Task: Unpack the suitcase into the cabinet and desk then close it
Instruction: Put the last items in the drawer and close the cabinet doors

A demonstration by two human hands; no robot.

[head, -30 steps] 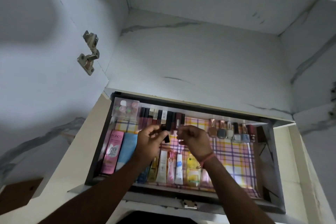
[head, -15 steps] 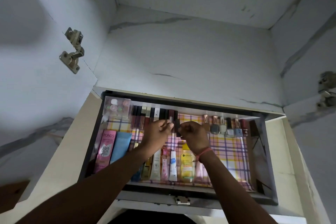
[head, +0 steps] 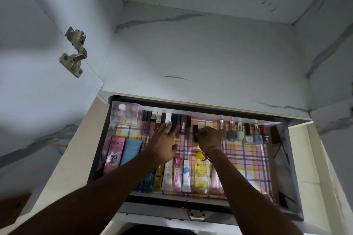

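An open cabinet drawer (head: 292, 168) lined with pink and yellow checked paper holds cosmetics. A row of dark lipstick tubes (head: 183, 122) lies along its back edge. My left hand (head: 164, 143) reaches in with straight fingers, the fingertips touching the lipstick row. My right hand (head: 209, 137) has curled fingers and pinches a small black lipstick (head: 195, 133) just right of the row. The suitcase is out of view.
Nail polish bottles (head: 242, 131) stand at the back right. A clear compartment box (head: 126, 112) sits in the back left corner. Tubes and a yellow Garnier bottle (head: 202, 173) line the front, with a pink Pond's tube (head: 113, 154) at left. A door hinge (head: 73, 51) hangs above left.
Both hands have moved deeper toward the drawer's back. My left hand let go and spread its fingers onto the lipstick row. My right hand keeps the black lipstick, now beside the row.
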